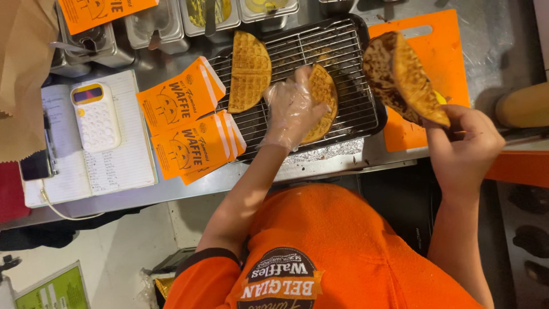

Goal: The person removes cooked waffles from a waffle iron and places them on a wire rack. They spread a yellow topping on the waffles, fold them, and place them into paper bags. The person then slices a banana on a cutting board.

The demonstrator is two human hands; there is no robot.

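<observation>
My left hand, in a thin clear plastic glove, grips a folded golden waffle that lies on the black wire rack. To its left on the same rack lies a second folded waffle, untouched. My right hand is bare and holds up a third folded waffle, dark with a brown filling, above the orange cutting board. A small yellow piece shows by my right fingers; what it is I cannot tell.
Orange paper waffle sleeves lie left of the rack, beside a notebook with a white calculator on it. A phone lies at the far left. Metal tubs line the back. A brown paper bag hangs at left.
</observation>
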